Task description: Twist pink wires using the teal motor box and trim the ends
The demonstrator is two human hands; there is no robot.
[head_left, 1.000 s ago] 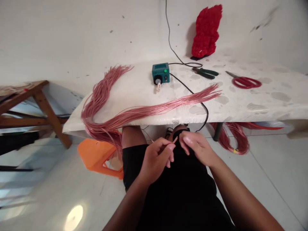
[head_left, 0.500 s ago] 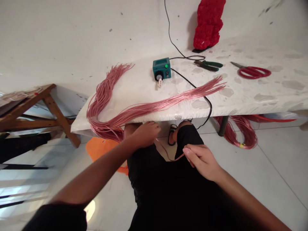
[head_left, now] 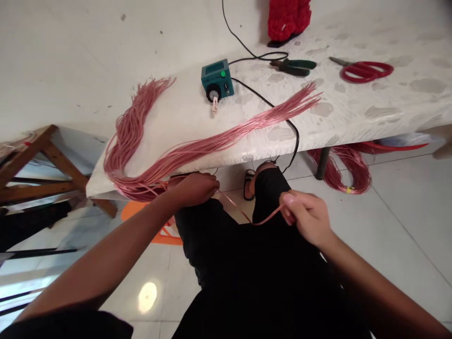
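Observation:
A thin pink cord (head_left: 265,220) sags between my two hands above my lap. My left hand (head_left: 200,188) is closed on one stretch of it, just off the table's front edge. Thumb and fingers of my right hand (head_left: 305,213) pinch the cord farther right, over my knee. Beside my left hand, a long bundle of pink cords (head_left: 208,143) lies curved along the table, its bend hanging slightly over the front edge. Whether the held cord still joins the bundle, I cannot tell.
On the white-covered table (head_left: 353,113) stand a teal box with a green button (head_left: 217,80) and its black cable. Green-handled pliers (head_left: 294,67), red scissors (head_left: 367,70) and a red fabric object (head_left: 288,19) lie behind. Below are another cord coil (head_left: 353,174), an orange stool (head_left: 165,235) and a wooden frame (head_left: 65,157).
My view has shifted, so the table things appear farther left and higher. My hands are farther apart, with more cord showing between them.

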